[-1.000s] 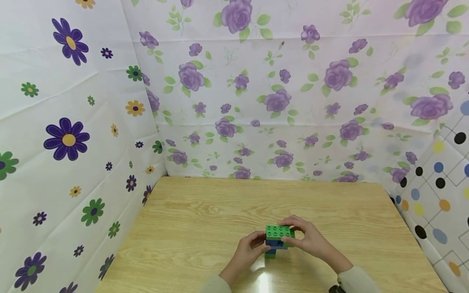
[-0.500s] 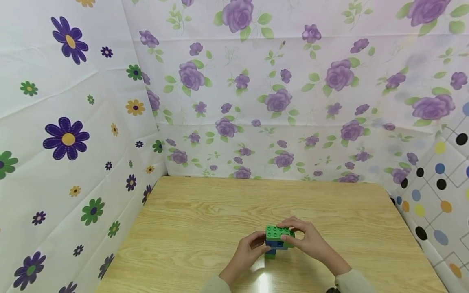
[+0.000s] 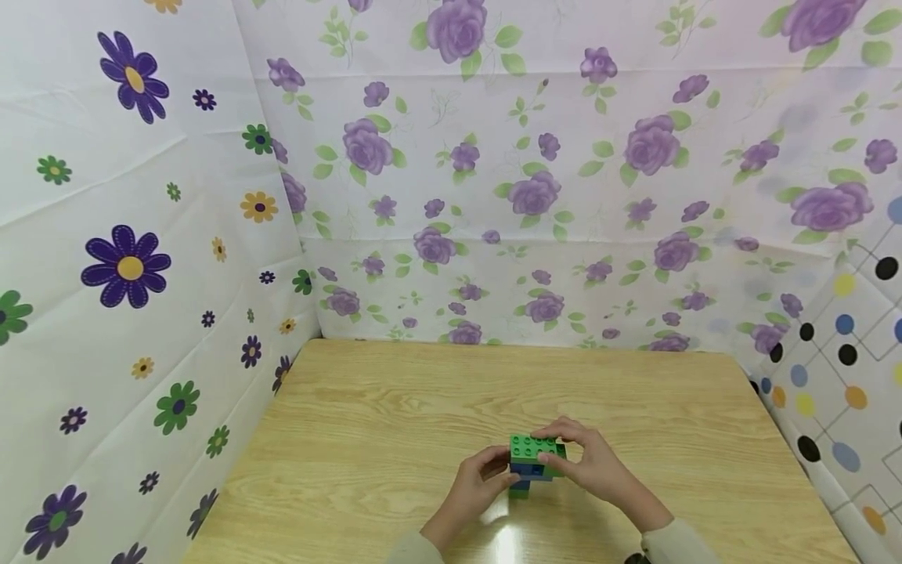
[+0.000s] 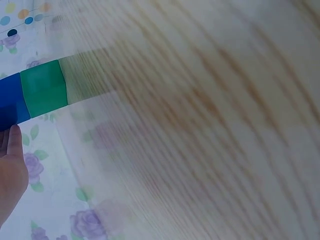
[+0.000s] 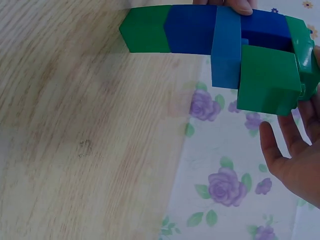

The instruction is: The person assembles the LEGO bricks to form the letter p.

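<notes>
A stack of toy building bricks (image 3: 520, 485) stands upright on the wooden table. At its foot is a green brick (image 5: 146, 30), then a dark blue brick (image 5: 190, 29), with a lighter blue brick (image 5: 226, 55) above. Higher up, another dark blue brick (image 5: 267, 32) and a green brick (image 5: 270, 80) sit side by side under the studded top green brick (image 3: 524, 446). My left hand (image 3: 474, 489) holds the stack from the left, thumb in front. From the right, my right hand (image 3: 595, 468) grips the upper green bricks with thumb and fingers, partly covering the top studs.
The wooden table (image 3: 395, 407) spreads around the stack. A purple-flowered cloth (image 3: 493, 172) hangs behind it, a daisy-print cloth (image 3: 176, 329) on the left and a dotted cloth (image 3: 831, 407) on the right.
My right thumb and fingers have shifted very slightly to the left over the top green brick. The left hand and the stack stay in place.
</notes>
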Available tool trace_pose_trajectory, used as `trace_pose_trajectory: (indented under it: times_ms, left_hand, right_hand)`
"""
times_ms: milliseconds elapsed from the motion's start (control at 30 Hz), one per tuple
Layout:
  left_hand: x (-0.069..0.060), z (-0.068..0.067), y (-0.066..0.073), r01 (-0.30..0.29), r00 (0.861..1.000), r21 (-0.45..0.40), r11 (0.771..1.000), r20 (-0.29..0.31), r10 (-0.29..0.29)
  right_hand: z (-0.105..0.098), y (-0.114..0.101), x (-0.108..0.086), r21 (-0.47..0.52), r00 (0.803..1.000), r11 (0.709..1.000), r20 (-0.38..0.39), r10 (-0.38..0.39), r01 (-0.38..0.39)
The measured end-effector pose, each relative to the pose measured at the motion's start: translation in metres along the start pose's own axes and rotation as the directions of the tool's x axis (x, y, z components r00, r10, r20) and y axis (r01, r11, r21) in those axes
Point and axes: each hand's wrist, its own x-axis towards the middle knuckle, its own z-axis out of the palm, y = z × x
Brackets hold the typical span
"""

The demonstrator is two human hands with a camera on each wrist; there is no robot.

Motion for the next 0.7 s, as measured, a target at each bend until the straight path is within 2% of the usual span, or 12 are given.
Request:
trace_pose_trajectory:
  times_ms: [133, 267, 400, 567, 700]
  left_hand:
    - [-0.001, 0.001, 0.000, -0.018, 1.000, 0.019, 1.000, 0.002, 0.018]
    - [-0.001, 0.001, 0.001, 0.007, 1.000, 0.020, 1.000, 0.005, -0.007]
    - [-0.001, 0.001, 0.002, 0.013, 1.000, 0.013, 1.000, 0.003, -0.013]
    - [0.000, 0.002, 0.001, -0.007, 1.000, 0.006, 1.000, 0.001, 0.007]
    - [0.000, 0.002, 0.000, 0.018, 1.000, 0.005, 1.000, -0.011, -0.018]
  right_hand:
    - [0.003, -0.002, -0.003, -0.030, 0.999, 0.999, -0.029, -0.027, 0.026]
    - [0.005, -0.001, -0.005, -0.015, 0.998, 0.999, -0.043, -0.044, 0.043]
    - [0.004, -0.001, -0.008, 0.012, 0.999, 0.999, -0.037, -0.031, 0.032]
    - [-0.001, 0.004, -0.017, -0.035, 0.998, 0.999, -0.056, -0.008, 0.006]
    - [-0.002, 0.009, -0.021, -0.037, 0.997, 0.999, -0.075, 0.007, -0.010]
